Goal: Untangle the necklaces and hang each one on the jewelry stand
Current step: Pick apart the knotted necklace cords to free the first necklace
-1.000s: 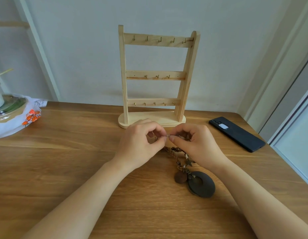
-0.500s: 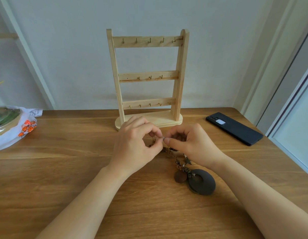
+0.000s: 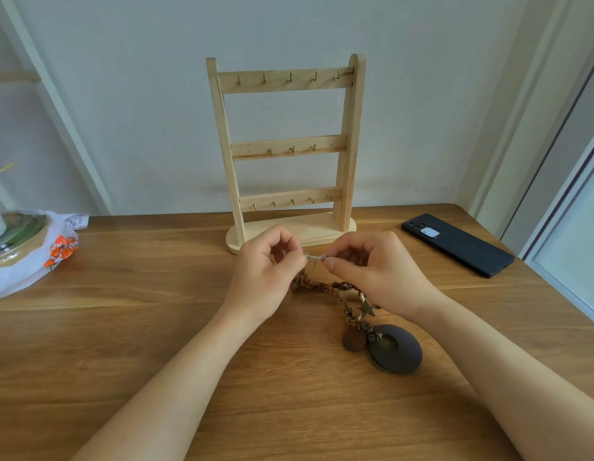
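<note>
both hands, left hand point(image 3: 262, 274) and right hand point(image 3: 372, 271), pinching a thin chain point(image 3: 313, 257), tangled necklaces point(image 3: 348, 307) on wooden table point(image 3: 122, 327), bare jewelry stand point(image 3: 289, 144) right behind

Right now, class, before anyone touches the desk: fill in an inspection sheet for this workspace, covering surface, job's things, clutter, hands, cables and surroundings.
Surface: wooden table, bare across the near side.
Job's things: wooden jewelry stand upright at the far edge, three rails of hooks, nothing hanging on them; tangled necklaces lying in front of it, their dark round pendant nearest the person.
Clutter: black phone at right, camera side up; plastic bag with orange print at left, under a round item I cannot identify.
Hands: left hand and right hand each pinch the thin strand between them.
Cables: nothing seen.
Surroundings: pale wall behind; window frame at right.
</note>
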`<state>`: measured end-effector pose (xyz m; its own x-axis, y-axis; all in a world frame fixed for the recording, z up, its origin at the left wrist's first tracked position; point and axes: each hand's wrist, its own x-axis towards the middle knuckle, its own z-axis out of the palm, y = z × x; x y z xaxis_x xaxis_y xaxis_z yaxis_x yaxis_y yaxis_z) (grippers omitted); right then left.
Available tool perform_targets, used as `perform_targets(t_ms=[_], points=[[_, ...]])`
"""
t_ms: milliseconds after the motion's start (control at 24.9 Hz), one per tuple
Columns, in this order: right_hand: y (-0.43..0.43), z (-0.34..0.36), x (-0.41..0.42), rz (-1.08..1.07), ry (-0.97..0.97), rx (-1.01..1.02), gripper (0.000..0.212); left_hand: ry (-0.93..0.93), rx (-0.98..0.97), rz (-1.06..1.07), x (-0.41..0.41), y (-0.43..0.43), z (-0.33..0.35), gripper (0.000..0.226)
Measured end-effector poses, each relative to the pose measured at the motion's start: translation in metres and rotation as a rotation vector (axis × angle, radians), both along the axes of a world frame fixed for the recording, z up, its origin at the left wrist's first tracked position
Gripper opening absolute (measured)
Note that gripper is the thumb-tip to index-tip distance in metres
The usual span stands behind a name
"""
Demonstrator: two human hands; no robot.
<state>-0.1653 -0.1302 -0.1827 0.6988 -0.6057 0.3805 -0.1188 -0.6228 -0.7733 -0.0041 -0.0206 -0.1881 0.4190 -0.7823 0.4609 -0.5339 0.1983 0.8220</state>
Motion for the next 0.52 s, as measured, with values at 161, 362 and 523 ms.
perform_targets(t_ms=[161,362,523], points=[[-0.0001,-0.0013,0.0013,-0.008,-0.003,0.001,0.004,0.111,0.022,-0.058,0.0011,0.0005,-0.0015,0.005],[-0.0001,0.0002,-0.0014,0.005,-0.001,-0.009,0.005,0.008,0.069,-0.037,-0.0004,0.0015,0.0002,0.008],[-0.0002,0.0002,-0.0025,-0.002,0.011,-0.052,0.007,0.078,0.110,-0.057,-0.0013,0.0022,0.0017,0.009]])
